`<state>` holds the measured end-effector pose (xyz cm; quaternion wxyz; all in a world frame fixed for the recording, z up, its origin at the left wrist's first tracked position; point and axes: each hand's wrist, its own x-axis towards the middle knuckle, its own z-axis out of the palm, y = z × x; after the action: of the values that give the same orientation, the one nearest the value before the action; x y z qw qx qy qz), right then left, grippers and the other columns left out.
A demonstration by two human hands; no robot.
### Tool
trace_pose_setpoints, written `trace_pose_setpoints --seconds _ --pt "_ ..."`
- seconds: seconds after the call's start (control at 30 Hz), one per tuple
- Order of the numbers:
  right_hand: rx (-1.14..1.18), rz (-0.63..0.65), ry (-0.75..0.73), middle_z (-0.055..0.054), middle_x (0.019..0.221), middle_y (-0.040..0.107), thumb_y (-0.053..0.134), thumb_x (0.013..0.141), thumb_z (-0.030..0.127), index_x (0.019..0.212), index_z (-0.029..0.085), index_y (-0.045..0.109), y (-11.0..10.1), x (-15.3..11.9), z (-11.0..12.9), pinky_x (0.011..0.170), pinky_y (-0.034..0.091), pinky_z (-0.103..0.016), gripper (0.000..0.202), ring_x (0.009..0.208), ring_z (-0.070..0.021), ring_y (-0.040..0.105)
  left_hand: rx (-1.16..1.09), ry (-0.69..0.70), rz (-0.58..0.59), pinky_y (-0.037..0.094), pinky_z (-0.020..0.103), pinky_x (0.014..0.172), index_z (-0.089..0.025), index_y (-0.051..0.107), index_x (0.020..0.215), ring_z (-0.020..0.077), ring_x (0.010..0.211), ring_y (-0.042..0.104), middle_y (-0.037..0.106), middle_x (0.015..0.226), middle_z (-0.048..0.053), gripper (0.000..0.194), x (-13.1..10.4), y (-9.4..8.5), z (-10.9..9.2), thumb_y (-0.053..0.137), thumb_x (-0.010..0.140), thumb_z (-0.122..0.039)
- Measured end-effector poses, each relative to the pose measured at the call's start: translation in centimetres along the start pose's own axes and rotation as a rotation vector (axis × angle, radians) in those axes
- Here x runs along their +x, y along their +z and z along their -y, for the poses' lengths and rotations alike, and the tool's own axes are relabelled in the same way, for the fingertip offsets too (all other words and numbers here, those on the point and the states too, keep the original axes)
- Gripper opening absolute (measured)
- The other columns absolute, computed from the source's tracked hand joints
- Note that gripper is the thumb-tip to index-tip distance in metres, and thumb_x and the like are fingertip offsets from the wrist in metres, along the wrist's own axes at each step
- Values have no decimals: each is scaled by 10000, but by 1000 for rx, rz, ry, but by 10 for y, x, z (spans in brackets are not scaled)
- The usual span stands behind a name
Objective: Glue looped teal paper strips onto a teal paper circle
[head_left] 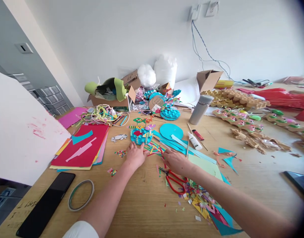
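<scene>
On the worktop (139, 205), the left hand (136, 155), fingers loosely spread, seems to touch the fish-decorated blue disc (140, 140); light pressure suits it. The right hand (176, 162) curls beside paper strips (154, 148), its grip unclear.

Right hand (176, 161): fingertips partly hidden, grip impossible to tell
Left hand (137, 154): exact contact at fingertips too small to tell
White sleeve (82, 230): sliced by bottom edge
White board (25, 129): chopped at left edge
Far-right phone (298, 183): cut short, blurred
</scene>
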<state>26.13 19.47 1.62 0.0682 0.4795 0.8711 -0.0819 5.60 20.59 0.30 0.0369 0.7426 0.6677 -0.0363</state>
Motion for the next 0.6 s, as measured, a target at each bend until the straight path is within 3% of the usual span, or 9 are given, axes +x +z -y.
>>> trace_pose_setpoints --seconds 0.1,0.27,0.4,0.6 --pt "-3 -8 0 -170 1086 685 478 916 169 1066 117 684 0 2 0 901 474 -331 260 1061 -272 648 8 3 3 405 450 1023 -194 492 1413 355 1302 488 549 1380 225 525 13 -4 3 383 985 -477" --pt "7 -10 -19 -171 1060 695 481 912 183 1061 122 683 2 5 -4 920 455 -341 259 1050 -271 646 37 26 13 475 403 956 -141 607 1234 278 1141 596 671 1123 179 320 30 -7 8 474 983 -288" --pt "16 0 -27 -169 1043 705 470 920 196 1064 111 683 2 7 -5 933 447 -354 271 1069 -283 635 61 38 21 539 443 898 -155 585 1220 231 1060 622 610 1221 106 341 42 -5 12 593 942 -354" --pt "12 9 -14 -171 1051 711 456 916 186 1036 108 691 -2 7 -3 922 455 -359 274 1076 -291 640 74 39 7 547 441 887 -150 572 1239 234 1059 621 595 1244 113 370 64 -5 14 608 933 -355"
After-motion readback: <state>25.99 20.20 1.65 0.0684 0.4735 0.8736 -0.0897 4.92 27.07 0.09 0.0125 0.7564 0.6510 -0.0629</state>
